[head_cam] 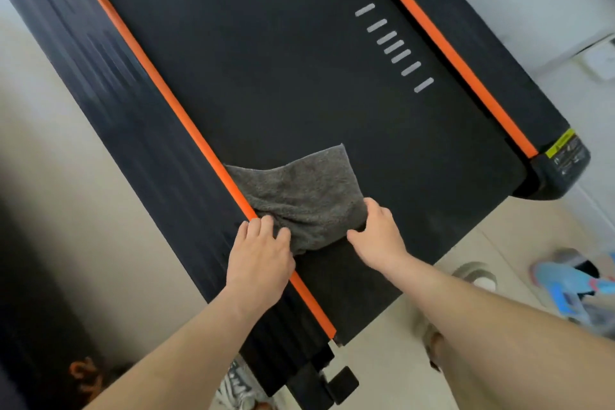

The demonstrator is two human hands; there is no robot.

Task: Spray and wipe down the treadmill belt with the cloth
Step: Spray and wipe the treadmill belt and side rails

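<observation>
The black treadmill belt [283, 76] runs diagonally through the view between two orange side strips [186, 120]. A grey cloth [299, 190] lies on the belt's near part against the left strip, bunched along its near edge. My left hand [259, 253] holds the cloth's near left corner over the orange strip, with the cloth tucked under its palm. My right hand [376, 233] grips the near right corner, fingers curled over the edge and thumb pointing left. No spray bottle is clearly recognisable.
A ribbed black side rail [109, 103] flanks the belt on the left. The rear end cap with a yellow warning label [562, 156] is at the right. Blurred blue and grey items [565, 286] lie on the pale tiled floor [416, 376] at the right.
</observation>
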